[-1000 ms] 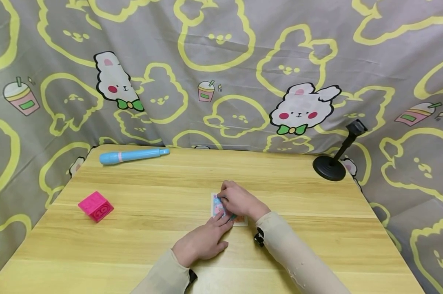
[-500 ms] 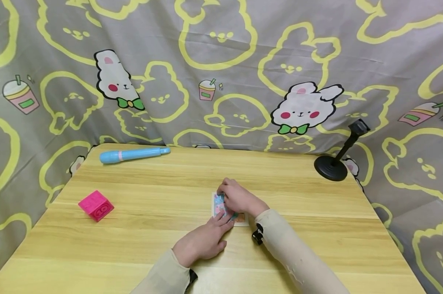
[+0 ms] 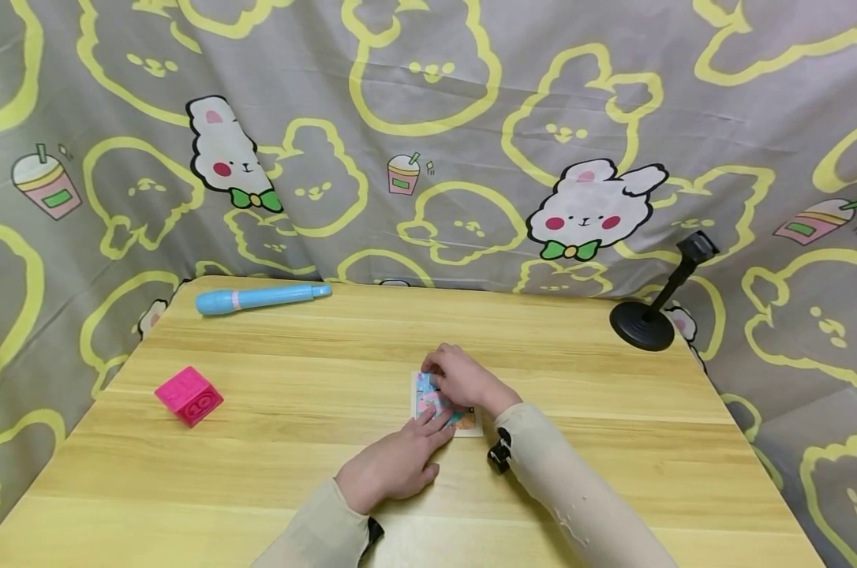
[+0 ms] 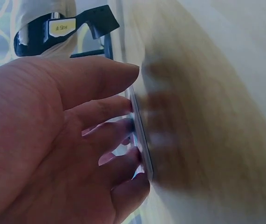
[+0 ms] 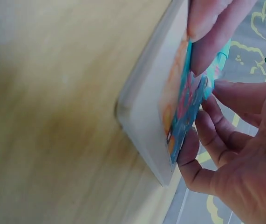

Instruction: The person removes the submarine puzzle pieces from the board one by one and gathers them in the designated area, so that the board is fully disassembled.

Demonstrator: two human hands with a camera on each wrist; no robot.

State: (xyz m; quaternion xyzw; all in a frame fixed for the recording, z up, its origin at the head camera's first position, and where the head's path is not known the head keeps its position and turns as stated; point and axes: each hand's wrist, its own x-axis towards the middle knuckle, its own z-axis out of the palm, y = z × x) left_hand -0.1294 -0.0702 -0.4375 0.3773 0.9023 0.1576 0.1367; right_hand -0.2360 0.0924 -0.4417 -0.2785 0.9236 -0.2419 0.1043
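Observation:
A small jigsaw puzzle board (image 3: 476,431) with a pale border and a blue, pink and orange picture lies flat on the table. My left hand (image 3: 394,465) rests its outstretched fingers on the near part of the board, thumb held apart from it in the left wrist view. Over the far right part, my right hand (image 3: 464,380) has its fingers bent down to the picture. In the right wrist view, its thumb and fingertips pinch a teal puzzle piece (image 5: 208,87) at the picture's surface. Both hands hide much of the picture.
To the left sits a pink cube (image 3: 189,396) with a raised 10. A blue stick-shaped toy (image 3: 263,299) lies along the table's far left edge. A black stand (image 3: 643,324) is at the far right, before a patterned curtain (image 3: 464,102).
My right hand has shifted very slightly over the board, and a little more of the picture shows beneath it. The left hand stays in place.

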